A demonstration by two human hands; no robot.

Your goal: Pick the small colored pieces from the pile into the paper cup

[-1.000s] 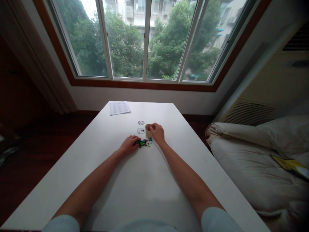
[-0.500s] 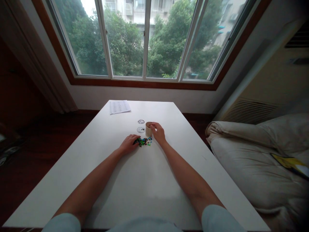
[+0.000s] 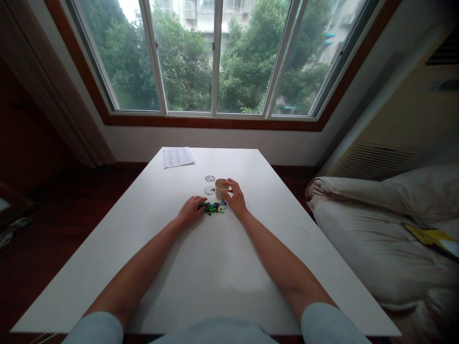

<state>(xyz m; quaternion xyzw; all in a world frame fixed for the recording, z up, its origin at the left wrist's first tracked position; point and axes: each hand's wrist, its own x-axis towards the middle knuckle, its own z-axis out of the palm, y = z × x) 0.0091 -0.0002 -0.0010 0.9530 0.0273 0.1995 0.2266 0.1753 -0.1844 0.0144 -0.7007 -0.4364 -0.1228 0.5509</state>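
A small heap of tiny coloured pieces (image 3: 214,208), mostly green, black and blue, is scattered on the white table (image 3: 215,267). My left hand (image 3: 191,210) lies low at the heap's left side, fingers stretched out and touching its edge. Behind the heap an upright tan cup (image 3: 221,189) stands; its contents are hard to make out. Around the cup's right side curves my right hand (image 3: 235,196), thumb towards the near wall and fingers by the rim. Just left of the cup are two round clear lids or discs, a nearer one (image 3: 209,190) and a farther one (image 3: 210,178).
Printed sheets of paper (image 3: 178,157) lie at the table's far left corner. A window (image 3: 215,67) is beyond the table. To the right is a padded cream seat (image 3: 358,239) with a yellow and black item (image 3: 428,237) on it.
My right hand's fingers have shifted from over the cup's mouth to its right side, so more of the cup shows. My left hand has barely moved by the heap.
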